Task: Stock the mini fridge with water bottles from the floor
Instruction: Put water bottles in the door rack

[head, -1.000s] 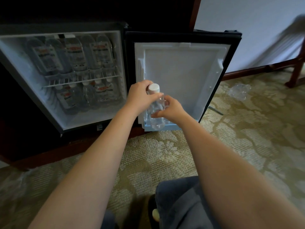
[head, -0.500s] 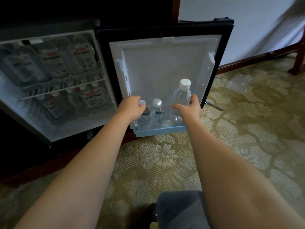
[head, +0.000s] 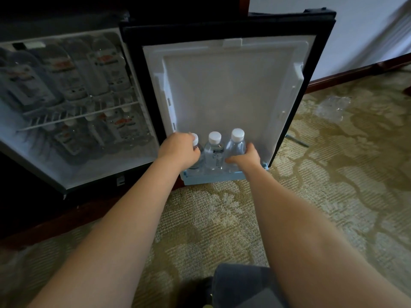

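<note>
Hands, both at door shelf [head: 213,176]: left hand [head: 180,152] cupped over the left bottle [head: 196,150]; right hand [head: 246,158] wrapped on the right bottle [head: 235,147], low on its body. Middle bottle [head: 214,152] stands upright between them. Mini fridge [head: 73,112] interior, far left: both tiers full. Step, as I judge it: seating the row. Next I let go and look for stock; only crumpled plastic wrap [head: 332,106] shows on the carpet [head: 222,218].
</note>
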The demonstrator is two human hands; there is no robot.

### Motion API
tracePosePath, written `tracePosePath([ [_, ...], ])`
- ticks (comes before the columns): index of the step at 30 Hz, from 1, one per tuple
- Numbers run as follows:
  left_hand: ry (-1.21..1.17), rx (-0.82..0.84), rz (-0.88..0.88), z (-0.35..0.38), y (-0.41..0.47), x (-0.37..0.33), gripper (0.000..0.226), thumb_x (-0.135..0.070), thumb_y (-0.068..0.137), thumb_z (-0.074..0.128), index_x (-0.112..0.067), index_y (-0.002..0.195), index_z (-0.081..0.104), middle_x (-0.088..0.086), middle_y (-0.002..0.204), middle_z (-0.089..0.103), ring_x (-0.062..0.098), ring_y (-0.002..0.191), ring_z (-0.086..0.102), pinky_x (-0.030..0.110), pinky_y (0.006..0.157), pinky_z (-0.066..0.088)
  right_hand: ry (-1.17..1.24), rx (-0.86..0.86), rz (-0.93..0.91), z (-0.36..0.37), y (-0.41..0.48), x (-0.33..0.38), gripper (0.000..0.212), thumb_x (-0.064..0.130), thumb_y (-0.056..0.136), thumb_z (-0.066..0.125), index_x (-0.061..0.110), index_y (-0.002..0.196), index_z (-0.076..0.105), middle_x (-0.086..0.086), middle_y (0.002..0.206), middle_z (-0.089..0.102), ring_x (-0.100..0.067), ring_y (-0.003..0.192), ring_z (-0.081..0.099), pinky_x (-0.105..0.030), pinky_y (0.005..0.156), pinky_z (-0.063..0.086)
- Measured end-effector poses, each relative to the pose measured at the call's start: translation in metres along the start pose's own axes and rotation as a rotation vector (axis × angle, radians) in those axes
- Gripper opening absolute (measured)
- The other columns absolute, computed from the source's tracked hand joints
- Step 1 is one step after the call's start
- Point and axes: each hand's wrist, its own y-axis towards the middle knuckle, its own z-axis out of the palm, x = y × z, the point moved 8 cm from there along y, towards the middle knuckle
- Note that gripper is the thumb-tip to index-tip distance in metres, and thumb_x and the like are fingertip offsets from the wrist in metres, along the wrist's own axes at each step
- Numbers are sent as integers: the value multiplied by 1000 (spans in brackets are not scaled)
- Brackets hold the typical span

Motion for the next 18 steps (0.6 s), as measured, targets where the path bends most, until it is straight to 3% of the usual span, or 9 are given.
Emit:
tracePosePath([
  [7, -28, -4, 16, -2, -6, -1, 37, -25, 89, 52, -13, 123, 58, 12, 114, 62, 30, 97, 59, 34, 75, 51, -60, 104, 81, 13, -1, -1, 81, 12, 77, 77, 11, 141, 27, -11, 136, 47, -32, 125, 46, -43, 100, 42],
  [11, -28, -3, 18, 0, -5, -3, 30, -25, 89, 51, -12, 115, 58, 11, 115, 62, 29, 89, 58, 32, 69, 49, -58, 138, 117, 11, -4, -4, 85, 12, 78, 76, 11, 144, 23, -10, 141, 42, -31, 129, 42, -45, 101, 37],
  [13, -11, 3, 11, -1, -5, -6, 25, -25, 89, 49, -11, 108, 59, 10, 106, 62, 28, 83, 56, 31, 66, 47, -97, 140, 119, 7, -7, -2, 87, 17, 77, 77, 9, 145, 23, -10, 141, 43, -31, 129, 42, -44, 101, 38],
  [16, -34, -1, 27, -4, -6, -8, 25, -26, 90, 49, -11, 106, 59, 6, 111, 56, 28, 96, 55, 34, 74, 48, -231, 119, 138, 2, -15, 4, 88, 24, 79, 77, 4, 145, 22, -13, 138, 44, -31, 126, 45, -40, 99, 41],
  [18, -41, -12, 28, -7, -10, -6, 25, -26, 89, 50, -10, 106, 59, 7, 112, 54, 29, 101, 54, 33, 73, 45, -407, 118, 183, 0, -27, 3, 72, 26, 85, 69, 1, 140, 32, -15, 125, 53, -31, 113, 54, -39, 94, 46],
])
